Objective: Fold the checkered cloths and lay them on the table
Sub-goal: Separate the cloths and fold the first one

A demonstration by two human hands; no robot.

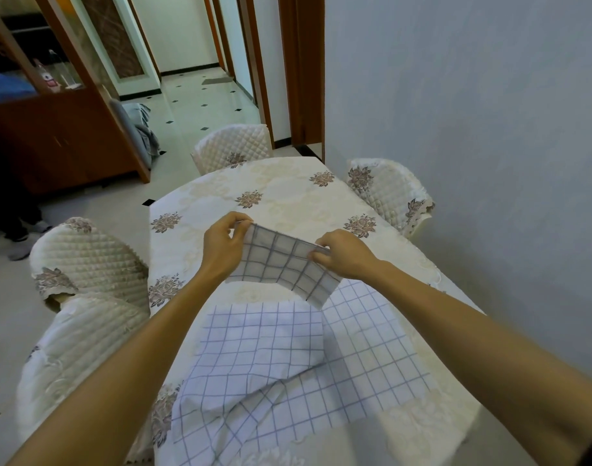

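A white cloth with a grey check hangs folded in the air above the table. My left hand pinches its top left corner and my right hand pinches its top right corner. The cloth's lower edge dangles just over the tabletop. Below it, nearer to me, several white cloths with a blue check lie spread and overlapping on the table, which wears a cream floral cover. Part of this pile droops over the near edge.
Quilted cream chairs stand at the far end, on the right by the wall and on the left. A grey wall runs close along the right. A wooden cabinet and a tiled corridor lie beyond.
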